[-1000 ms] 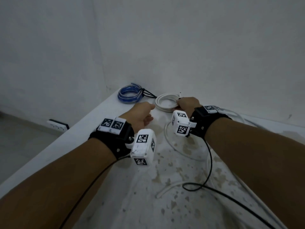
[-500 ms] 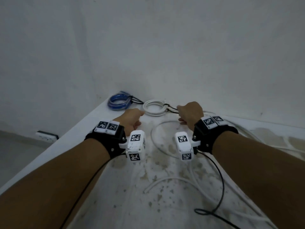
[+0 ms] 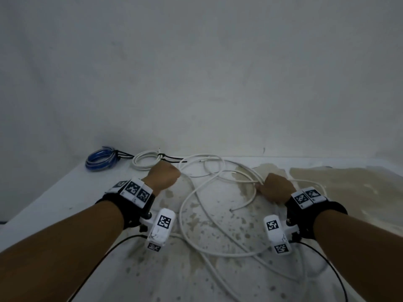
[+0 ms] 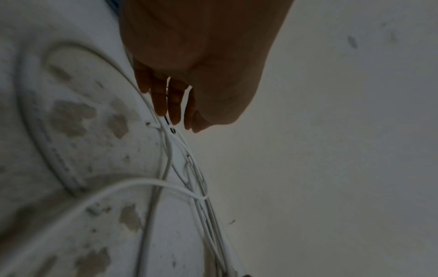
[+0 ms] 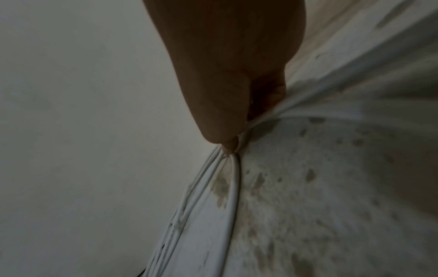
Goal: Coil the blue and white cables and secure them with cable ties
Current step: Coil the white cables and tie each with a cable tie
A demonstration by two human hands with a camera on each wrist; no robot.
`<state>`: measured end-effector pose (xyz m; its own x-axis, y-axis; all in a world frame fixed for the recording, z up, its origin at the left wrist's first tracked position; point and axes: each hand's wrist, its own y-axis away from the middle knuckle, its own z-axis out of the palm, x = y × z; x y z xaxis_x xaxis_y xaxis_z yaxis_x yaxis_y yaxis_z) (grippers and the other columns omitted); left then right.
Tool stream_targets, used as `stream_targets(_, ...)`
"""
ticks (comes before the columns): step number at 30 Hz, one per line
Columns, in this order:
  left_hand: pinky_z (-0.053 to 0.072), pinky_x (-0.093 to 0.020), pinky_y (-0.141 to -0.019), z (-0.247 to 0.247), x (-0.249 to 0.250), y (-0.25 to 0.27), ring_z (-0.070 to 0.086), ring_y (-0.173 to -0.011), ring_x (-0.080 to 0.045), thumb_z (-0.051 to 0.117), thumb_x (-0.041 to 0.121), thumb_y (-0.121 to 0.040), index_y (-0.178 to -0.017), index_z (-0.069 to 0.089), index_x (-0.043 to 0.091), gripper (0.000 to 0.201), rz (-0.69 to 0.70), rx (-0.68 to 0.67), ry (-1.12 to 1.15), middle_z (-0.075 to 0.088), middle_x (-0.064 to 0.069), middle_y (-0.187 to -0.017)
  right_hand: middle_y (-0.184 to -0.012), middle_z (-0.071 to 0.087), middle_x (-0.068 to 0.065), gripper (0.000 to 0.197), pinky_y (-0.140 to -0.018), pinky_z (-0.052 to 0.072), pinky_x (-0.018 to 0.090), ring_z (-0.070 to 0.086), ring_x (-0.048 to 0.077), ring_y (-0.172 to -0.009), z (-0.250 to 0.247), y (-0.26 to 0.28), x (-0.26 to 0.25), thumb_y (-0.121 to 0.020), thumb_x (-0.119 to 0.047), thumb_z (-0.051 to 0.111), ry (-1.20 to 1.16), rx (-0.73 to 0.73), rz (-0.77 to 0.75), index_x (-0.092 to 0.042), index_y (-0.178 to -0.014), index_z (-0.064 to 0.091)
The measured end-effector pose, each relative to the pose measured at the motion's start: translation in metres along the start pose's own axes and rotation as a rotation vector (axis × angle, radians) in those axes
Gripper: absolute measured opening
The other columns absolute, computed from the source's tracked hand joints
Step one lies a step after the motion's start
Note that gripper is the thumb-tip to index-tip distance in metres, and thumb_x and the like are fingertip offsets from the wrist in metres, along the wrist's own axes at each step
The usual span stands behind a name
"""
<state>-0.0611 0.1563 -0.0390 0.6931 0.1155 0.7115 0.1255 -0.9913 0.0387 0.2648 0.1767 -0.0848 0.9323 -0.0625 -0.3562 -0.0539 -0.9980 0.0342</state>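
My right hand pinches several strands of the loose white cable sprawled across the stained table. My left hand is curled, fingertips at a strand — whether it grips, I cannot tell. Behind it lie the tied blue coil and white coil. The cable looks light, springy and smooth; I judge gathered loops best held at the crossing.
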Motion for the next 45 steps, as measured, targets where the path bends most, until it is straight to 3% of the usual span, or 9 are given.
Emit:
stream_targets(6, 0.037, -0.032, -0.065, 0.035, 0.037, -0.013, 0.047, -0.075, -0.018, 0.055, 0.023, -0.076, -0.077, 0.052, 0.017, 0.007, 0.153, -0.111, -0.229, 0.052, -0.008, -0.078, -0.059, 0.040, 0.000, 0.049, -0.049, 0.030, 0.026, 0.039, 0.013, -0.053, -0.002, -0.006, 0.007, -0.094, -0.046, 0.055, -0.013, -0.029, -0.054, -0.018, -0.059, 0.037)
stream_targets(10, 0.048, -0.032, -0.085, 0.065, 0.065, -0.025, 0.060, -0.093, -0.024, 0.064, 0.017, -0.086, -0.091, 0.072, 0.005, 0.015, 0.250, -0.074, -0.326, 0.067, -0.009, -0.097, -0.058, 0.038, 0.000, 0.050, -0.050, 0.031, 0.026, 0.037, 0.014, -0.052, -0.003, -0.006, 0.013, -0.092, -0.045, 0.058, -0.033, -0.024, -0.068, -0.018, -0.057, 0.036)
stream_targets(12, 0.047, -0.032, -0.086, 0.081, 0.078, -0.031, 0.058, -0.092, -0.023, 0.062, 0.016, -0.086, -0.089, 0.070, 0.014, 0.009, 0.331, -0.080, -0.402, 0.065, -0.006, -0.095, -0.060, 0.041, 0.001, 0.047, -0.050, 0.031, 0.026, 0.039, 0.014, -0.053, -0.005, -0.004, 0.013, -0.091, -0.042, 0.060, -0.048, -0.007, -0.054, -0.017, -0.058, 0.037)
stream_targets(20, 0.046, -0.040, -0.095, 0.132, 0.106, -0.073, 0.055, -0.116, -0.028, 0.053, 0.015, -0.092, -0.131, 0.051, 0.016, 0.039, 0.526, -0.164, -0.811, 0.055, -0.008, -0.130, -0.109, 0.067, 0.013, 0.028, -0.069, 0.040, 0.028, 0.064, 0.029, -0.098, -0.002, -0.004, 0.012, -0.095, -0.031, 0.055, -0.038, 0.025, -0.016, -0.005, -0.103, 0.061)
stream_targets(26, 0.049, -0.037, -0.073, 0.137, 0.106, -0.084, 0.062, -0.090, -0.030, 0.049, 0.016, -0.095, -0.106, 0.054, 0.005, 0.016, 0.580, -0.153, -1.094, 0.062, -0.015, -0.107, -0.110, 0.067, 0.014, 0.028, -0.070, 0.041, 0.027, 0.064, 0.029, -0.100, -0.003, -0.004, 0.014, -0.094, -0.028, 0.057, -0.077, 0.018, -0.009, -0.004, -0.106, 0.063)
stream_targets(34, 0.052, -0.041, -0.082, 0.041, 0.142, -0.067, 0.065, -0.089, -0.030, 0.051, 0.008, -0.088, -0.097, 0.053, 0.011, 0.010, 0.544, 0.147, -0.490, 0.071, -0.010, -0.093, -0.117, 0.065, 0.013, 0.030, -0.074, 0.041, 0.026, 0.063, 0.029, -0.106, -0.009, 0.001, 0.011, -0.094, -0.027, 0.057, -0.100, 0.019, 0.016, -0.004, -0.113, 0.062)
stream_targets(37, 0.051, -0.029, -0.065, 0.004, 0.163, -0.049, 0.065, -0.070, -0.019, 0.042, 0.019, -0.100, -0.084, 0.050, 0.015, 0.018, 0.574, 0.165, -0.205, 0.074, -0.003, -0.078, -0.114, 0.065, 0.014, 0.031, -0.075, 0.043, 0.027, 0.063, 0.029, -0.105, -0.011, 0.005, 0.007, -0.095, -0.029, 0.057, -0.056, -0.004, -0.016, -0.003, -0.111, 0.063)
stream_targets(42, 0.050, -0.022, -0.045, -0.030, 0.198, -0.010, 0.063, -0.048, -0.017, 0.040, 0.019, -0.103, -0.096, 0.054, 0.004, 0.021, 0.529, 0.213, 0.241, 0.072, -0.011, -0.074, -0.064, 0.053, 0.006, 0.044, -0.049, 0.038, 0.025, 0.055, 0.020, -0.060, -0.027, 0.010, 0.002, -0.088, -0.035, 0.068, -0.091, -0.096, -0.025, -0.011, -0.058, 0.048)
stream_targets(45, 0.051, -0.022, -0.046, -0.038, 0.206, 0.002, 0.064, -0.049, -0.014, 0.042, 0.019, -0.104, -0.101, 0.055, 0.000, 0.024, 0.481, 0.175, 0.362, 0.071, -0.013, -0.076, -0.100, 0.058, 0.009, 0.031, -0.070, 0.046, 0.028, 0.063, 0.025, -0.091, -0.039, 0.022, -0.017, -0.088, -0.042, 0.066, -0.219, 0.037, -0.145, -0.011, -0.096, 0.062)
